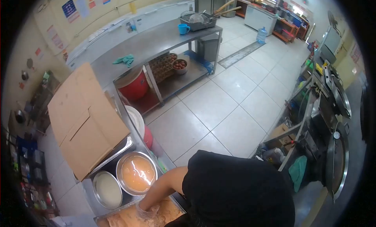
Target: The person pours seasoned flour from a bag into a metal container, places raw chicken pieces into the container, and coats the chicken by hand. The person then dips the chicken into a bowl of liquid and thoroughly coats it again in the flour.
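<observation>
From far away I saw the gloved right hand (pixel 148 213) down in the orange powder (pixel 125 218) inside the tray (pixel 102 222), its fingers too hidden to tell wide or narrow, while an orange-liquid bowl (pixel 119 173) and a pale-liquid bowl (pixel 119 196) stood close by, probably for easy reach.

bright, glare on floor (pixel 213 109), black curved edges

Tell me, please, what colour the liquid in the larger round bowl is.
The liquid is pale orange, best seen in the head view.
</observation>
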A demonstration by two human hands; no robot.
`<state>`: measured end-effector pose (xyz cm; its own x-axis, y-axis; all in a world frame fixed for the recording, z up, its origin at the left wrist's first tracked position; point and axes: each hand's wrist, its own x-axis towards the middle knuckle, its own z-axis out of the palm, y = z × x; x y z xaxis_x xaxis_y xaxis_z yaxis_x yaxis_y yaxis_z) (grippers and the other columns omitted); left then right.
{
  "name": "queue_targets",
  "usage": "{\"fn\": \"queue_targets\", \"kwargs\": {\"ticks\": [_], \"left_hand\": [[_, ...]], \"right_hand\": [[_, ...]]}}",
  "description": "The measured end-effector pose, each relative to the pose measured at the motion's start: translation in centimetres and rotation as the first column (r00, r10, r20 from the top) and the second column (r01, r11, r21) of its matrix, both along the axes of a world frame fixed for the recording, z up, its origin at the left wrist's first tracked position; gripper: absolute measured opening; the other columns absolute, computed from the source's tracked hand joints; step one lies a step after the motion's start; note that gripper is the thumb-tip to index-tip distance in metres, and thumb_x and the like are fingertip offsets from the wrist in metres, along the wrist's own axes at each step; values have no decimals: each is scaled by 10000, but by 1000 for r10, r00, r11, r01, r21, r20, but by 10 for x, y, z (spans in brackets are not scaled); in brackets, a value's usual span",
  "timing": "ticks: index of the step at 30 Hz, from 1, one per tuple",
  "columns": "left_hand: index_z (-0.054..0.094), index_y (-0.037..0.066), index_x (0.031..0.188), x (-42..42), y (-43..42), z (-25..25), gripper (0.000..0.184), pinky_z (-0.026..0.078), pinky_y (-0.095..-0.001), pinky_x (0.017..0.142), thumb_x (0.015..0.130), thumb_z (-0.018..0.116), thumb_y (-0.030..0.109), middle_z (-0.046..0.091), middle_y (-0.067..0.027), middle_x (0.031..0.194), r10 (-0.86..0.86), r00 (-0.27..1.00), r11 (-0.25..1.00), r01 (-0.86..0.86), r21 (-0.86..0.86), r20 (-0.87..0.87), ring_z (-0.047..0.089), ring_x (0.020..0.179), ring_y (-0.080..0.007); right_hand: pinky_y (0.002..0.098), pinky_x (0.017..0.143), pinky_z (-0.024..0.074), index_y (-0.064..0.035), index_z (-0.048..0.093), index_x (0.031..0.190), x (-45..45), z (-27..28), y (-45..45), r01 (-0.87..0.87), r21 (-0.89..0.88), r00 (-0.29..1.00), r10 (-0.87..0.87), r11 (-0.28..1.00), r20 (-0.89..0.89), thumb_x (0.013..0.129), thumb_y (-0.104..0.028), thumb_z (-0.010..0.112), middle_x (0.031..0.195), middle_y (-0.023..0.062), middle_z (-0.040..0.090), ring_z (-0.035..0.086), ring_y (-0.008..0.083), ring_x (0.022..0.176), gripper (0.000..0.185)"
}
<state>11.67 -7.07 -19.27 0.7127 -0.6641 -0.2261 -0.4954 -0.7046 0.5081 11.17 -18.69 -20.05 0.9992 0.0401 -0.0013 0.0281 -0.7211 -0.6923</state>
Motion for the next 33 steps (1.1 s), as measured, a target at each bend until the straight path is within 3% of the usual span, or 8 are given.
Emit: {"fn": "queue_targets", "kwargs": {"ticks": [20,24,25,26,27,28,31,33], "left_hand": [[603,112,1096,-10,50,-15,371,463,-412,824,817,570,356,624,-195,1003,74,997,989,-74,125,9,586,951,-322],[601,112,1094,-22,61,-17,383,464,-418,828,819,570,377,621,-209,1013,146,989,979,-146,143,12,587,966,-335],[600,112,1094,-27,62,-17,386,464,-420,829,819,570,382,621,-212,1016,163,987,975,-163,149,12,587,970,-338],[600,112,1094,-33,68,-15,386,464,-420,829,819,570,382,621,-212,1016,222,975,964,-224,141,25,587,970,-338],[577,98,1119,-32,67,-13,452,458,-430,842,802,572,421,610,-224,1037,219,976,969,-217,119,-4,574,998,-362],[553,85,1145,-30,60,-8,520,453,-441,856,786,573,461,599,-237,1059,213,977,974,-210,88,-28,561,1026,-386],[566,64,1112,-43,56,18,500,469,-457,790,815,538,465,611,-232,1027,258,966,958,-257,128,10,588,930,-398],[585,60,1044,-26,78,-42,399,471,-411,683,844,519,399,597,-166,908,244,970,969,-243,36,-22,580,801,-318]], "right_hand": [[399,672,473,-64,516,1164,13,-8,21,38,29,998,-37,999,-55,825,-288,554,819,180,608,592,257,748,408],[402,671,473,-66,516,1162,23,-24,16,134,209,989,-117,969,-91,825,-287,552,820,181,609,593,257,749,404],[412,730,461,-71,536,1146,40,-66,4,-293,342,947,221,893,235,808,-269,563,960,154,604,588,255,850,392],[422,789,450,-76,555,1131,55,-106,-7,-683,334,698,448,649,559,791,-251,574,1100,126,600,582,253,951,382],[419,768,457,-70,558,1136,17,-15,-16,-431,228,901,402,873,163,795,-236,575,1058,116,613,584,250,900,379],[416,746,463,-65,560,1141,-27,95,-26,-301,-74,926,273,951,-260,799,-221,576,1017,105,625,585,248,850,376],[451,737,461,-78,533,1107,-26,71,-33,-470,-197,838,364,861,-407,813,-301,509,939,184,634,610,330,841,370],[470,697,469,-102,515,1153,-40,59,-38,-657,-416,749,610,629,-261,815,-337,503,942,149,642,619,322,825,412]]}}
